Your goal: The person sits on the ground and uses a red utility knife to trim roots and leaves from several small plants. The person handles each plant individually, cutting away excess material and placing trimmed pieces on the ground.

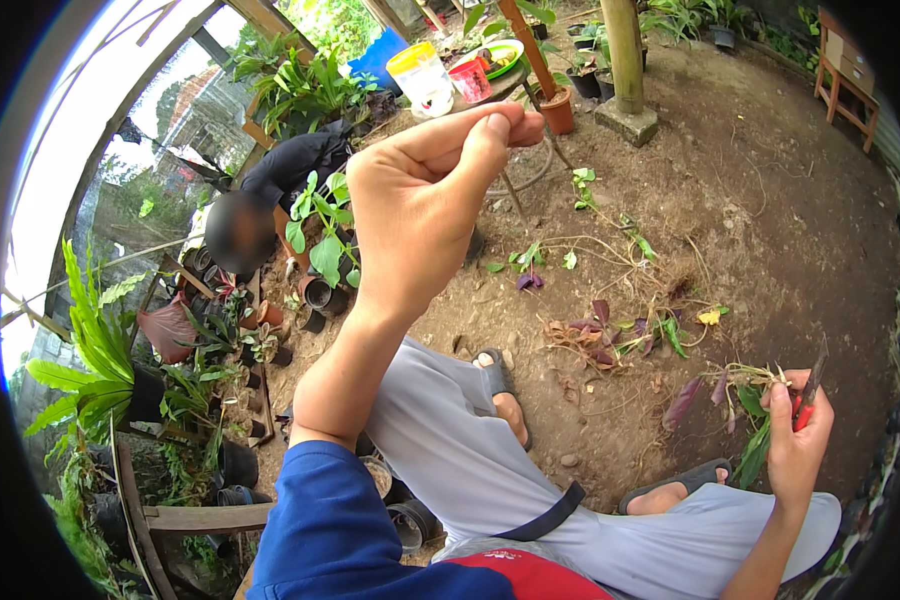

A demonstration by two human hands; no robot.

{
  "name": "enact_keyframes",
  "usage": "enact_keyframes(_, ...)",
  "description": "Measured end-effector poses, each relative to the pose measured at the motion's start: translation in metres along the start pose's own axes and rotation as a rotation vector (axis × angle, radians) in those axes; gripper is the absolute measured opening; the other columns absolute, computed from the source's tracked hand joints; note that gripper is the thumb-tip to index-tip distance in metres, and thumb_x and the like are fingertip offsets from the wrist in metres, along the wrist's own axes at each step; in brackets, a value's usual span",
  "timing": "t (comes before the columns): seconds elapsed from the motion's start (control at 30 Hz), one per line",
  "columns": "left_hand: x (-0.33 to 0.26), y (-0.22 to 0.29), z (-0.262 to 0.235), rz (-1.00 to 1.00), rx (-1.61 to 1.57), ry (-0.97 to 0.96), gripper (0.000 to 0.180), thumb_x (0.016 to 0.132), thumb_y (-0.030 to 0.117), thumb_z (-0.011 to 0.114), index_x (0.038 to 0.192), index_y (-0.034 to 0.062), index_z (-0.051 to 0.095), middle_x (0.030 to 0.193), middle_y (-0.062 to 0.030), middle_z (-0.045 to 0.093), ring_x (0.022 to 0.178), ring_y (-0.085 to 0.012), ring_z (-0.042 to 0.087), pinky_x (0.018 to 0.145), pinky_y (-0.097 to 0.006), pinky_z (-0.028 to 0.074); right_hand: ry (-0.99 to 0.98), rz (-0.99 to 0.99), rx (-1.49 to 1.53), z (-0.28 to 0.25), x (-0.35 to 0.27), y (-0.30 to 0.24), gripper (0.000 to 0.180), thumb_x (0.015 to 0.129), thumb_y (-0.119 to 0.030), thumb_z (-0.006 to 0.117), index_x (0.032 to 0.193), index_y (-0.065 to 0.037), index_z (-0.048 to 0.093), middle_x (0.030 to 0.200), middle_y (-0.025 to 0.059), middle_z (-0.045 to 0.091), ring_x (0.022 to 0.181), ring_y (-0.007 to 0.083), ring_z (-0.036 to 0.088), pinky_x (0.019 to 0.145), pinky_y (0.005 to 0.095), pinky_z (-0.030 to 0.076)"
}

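My left hand [430,185] is raised in the middle of the view, its thumb pressed against the curled fingers. Whatever that pinch may hold is too small or hidden to name. Low at the right, my right hand [798,440] grips pruning shears [806,408] with red handles, the dark blades pointing up. The same hand pinches a plant cutting [750,385] with pale roots or stems, purple leaves and long green leaves hanging down. On the soil between my hands lies a heap of pulled plants [610,340], purple, green and dried brown.
A person in dark clothes [295,165] bends over at the left among potted plants. A large fern [90,350] stands nearer on that side. Farther back are a tub with a yellow rim [420,75], a red container [470,82], a wooden post [625,60] and a wooden chair [845,75].
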State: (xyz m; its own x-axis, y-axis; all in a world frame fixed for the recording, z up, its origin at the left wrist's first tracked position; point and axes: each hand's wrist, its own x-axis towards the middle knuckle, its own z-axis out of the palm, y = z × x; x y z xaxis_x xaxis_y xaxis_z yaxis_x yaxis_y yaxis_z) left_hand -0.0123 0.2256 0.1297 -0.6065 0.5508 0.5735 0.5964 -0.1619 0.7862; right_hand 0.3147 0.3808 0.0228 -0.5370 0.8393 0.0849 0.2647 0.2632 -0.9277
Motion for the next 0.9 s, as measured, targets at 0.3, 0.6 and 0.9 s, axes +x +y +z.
enact_keyframes(0.3, 0.005, -0.008, 0.003, -0.081, -0.103, -0.027, 0.026, 0.099, 0.012, 0.063, 0.113, -0.0081, 0.071, 0.101, -0.0132, 0.076, 0.092, -0.0114, 0.071, 0.082, -0.024, 0.054, -0.033, 0.009, 0.006, 0.001, -0.001, 0.001, 0.013, 0.1, -0.013, 0.061, 0.102, -0.001, 0.059, 0.079, 0.0001, 0.06, 0.071, 0.0049, 0.051, 0.063, 0.0223, 0.041)
enact_keyframes(0.6, 0.007, -0.015, 0.003, -0.058, -0.111, -0.049, 0.024, 0.099, 0.009, 0.061, 0.112, -0.009, 0.071, 0.103, -0.0143, 0.076, 0.095, -0.0132, 0.071, 0.082, -0.025, 0.055, -0.04, 0.03, 0.005, 0.002, 0.0, -0.001, 0.012, 0.1, -0.012, 0.061, 0.102, -0.001, 0.059, 0.078, 0.0001, 0.06, 0.07, 0.0043, 0.051, 0.062, 0.0223, 0.041)
enact_keyframes(0.9, 0.011, -0.022, 0.005, -0.064, -0.015, -0.07, 0.03, 0.099, 0.021, 0.068, 0.108, -0.0074, 0.072, 0.102, -0.0136, 0.076, 0.09, -0.0126, 0.072, 0.079, -0.026, 0.056, -0.044, 0.013, 0.003, 0.002, 0.0, -0.001, 0.012, 0.1, -0.013, 0.061, 0.101, -0.001, 0.06, 0.078, -0.0002, 0.06, 0.069, 0.0036, 0.049, 0.06, 0.0218, 0.039)
